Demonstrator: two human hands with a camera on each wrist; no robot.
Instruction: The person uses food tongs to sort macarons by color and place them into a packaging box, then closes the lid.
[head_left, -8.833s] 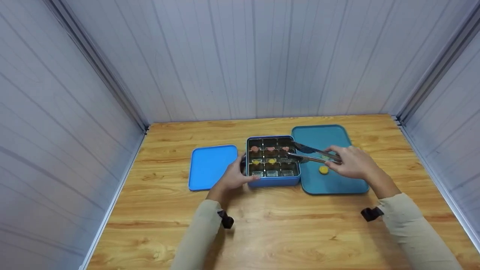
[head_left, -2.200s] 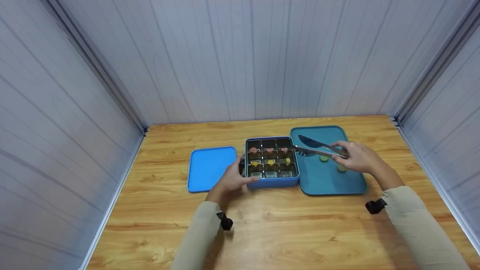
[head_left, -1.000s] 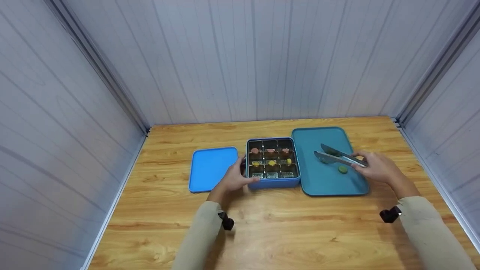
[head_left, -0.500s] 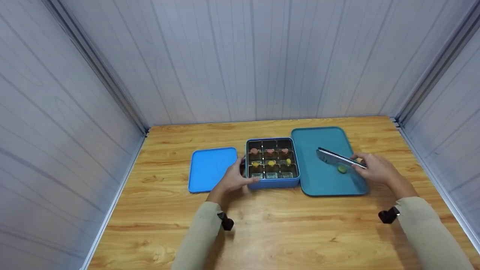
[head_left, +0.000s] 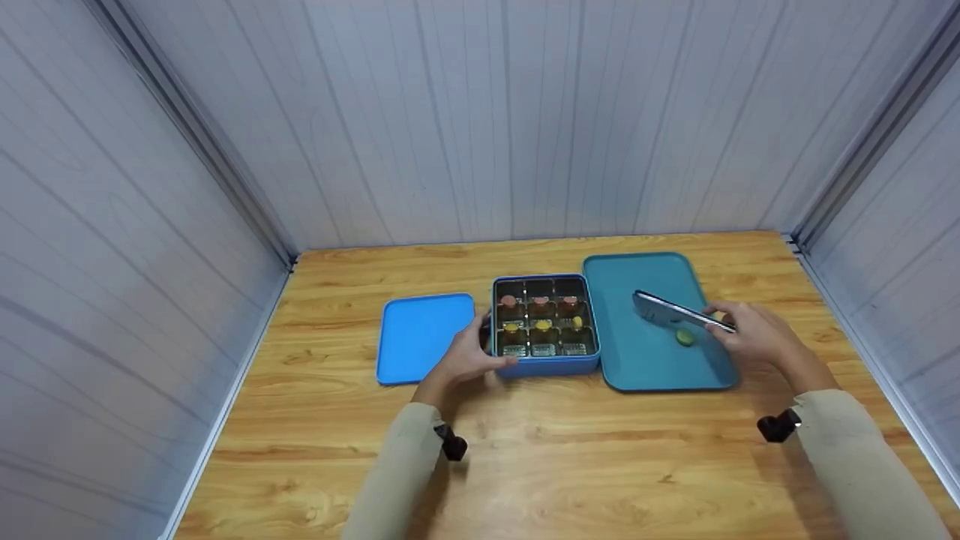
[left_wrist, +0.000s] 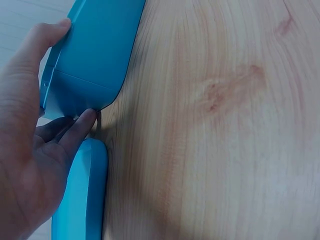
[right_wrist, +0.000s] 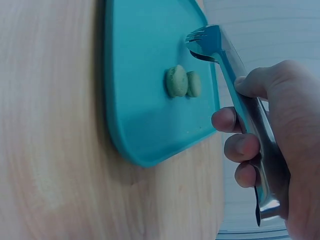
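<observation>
My left hand (head_left: 468, 355) grips the near-left corner of a blue divided box (head_left: 559, 366), thumb on the front and fingers along the side. In the box stand three pink macarons (head_left: 540, 301) in the back row and three yellow macarons (head_left: 543, 325) in the middle row, the right yellow one on edge. Over the teal tray (head_left: 630, 367) my right hand (head_left: 757, 337) holds metal serving tongs (head_left: 675, 309), their arms pressed together and nothing visible between the tips. Two green macarons (right_wrist: 177, 81) lie side by side on the tray in the right wrist view, below the tongs.
A flat bright-blue lid (head_left: 420, 337) lies left of the box. The tray sits against the box's right side. Everything rests on a wooden table (head_left: 555, 465), with pale panel walls (head_left: 465, 120) at the back and both sides.
The yellow macaron formerly on the tray is now in the box's middle row. My right hand has drawn the tongs from the box back over the tray and squeezed them together. The left hand stays put.
</observation>
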